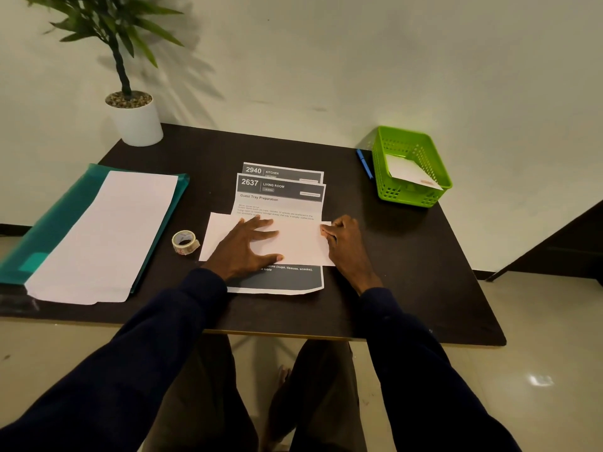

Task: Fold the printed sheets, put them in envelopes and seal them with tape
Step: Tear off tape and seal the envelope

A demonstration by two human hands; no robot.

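Desk (pixel 408 288) middle, well in from every edge: white envelope (pixel 300 244) flat across printed sheets (pixel 280 203), my left grip (pixel 244 247) spread on it, right grip (pixel 344 244) pinching its right end.

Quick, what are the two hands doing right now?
Left hand: open, fingers spread flat, pressing on the white envelope.
Right hand: closed, pinching the envelope's right edge.

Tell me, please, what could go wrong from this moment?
The left hand presses the white paper flat while the right hand pinches only its right edge, so a crease may run crooked. The paper lies on the printed sheets, which might slide with it. The tape roll beside the left hand could be knocked.
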